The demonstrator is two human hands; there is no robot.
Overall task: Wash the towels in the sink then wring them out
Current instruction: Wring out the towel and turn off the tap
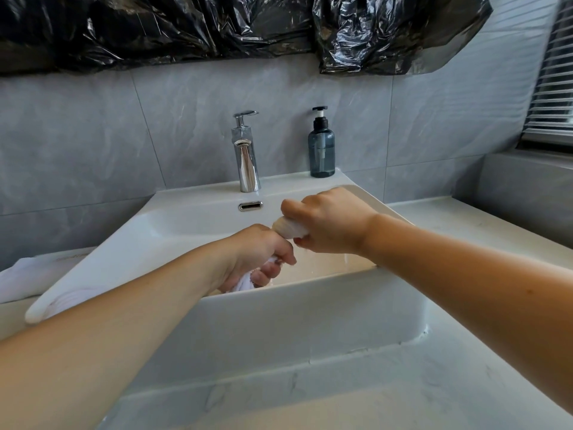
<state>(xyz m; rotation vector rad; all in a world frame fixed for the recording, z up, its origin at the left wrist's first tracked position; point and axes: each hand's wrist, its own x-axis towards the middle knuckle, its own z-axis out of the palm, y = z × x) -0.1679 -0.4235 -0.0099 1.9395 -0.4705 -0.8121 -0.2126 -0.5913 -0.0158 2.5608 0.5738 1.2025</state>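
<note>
A white towel [290,228] is twisted into a tight roll over the white sink [192,209]. My right hand [328,221] grips its upper end above the basin. My left hand [257,256] grips the lower end, and the towel's tail pokes out below my fingers near the sink's front wall. A thin trickle of water falls below my right hand. Another white towel [18,280] lies on the counter left of the sink, and part of it drapes over the sink's left rim.
A chrome faucet [246,156] stands at the back of the sink, with no water running from it. A blue pump bottle [321,150] is on the back right corner. Grey marble counter [465,231] surrounds the sink. Black plastic sheeting [217,26] hangs above.
</note>
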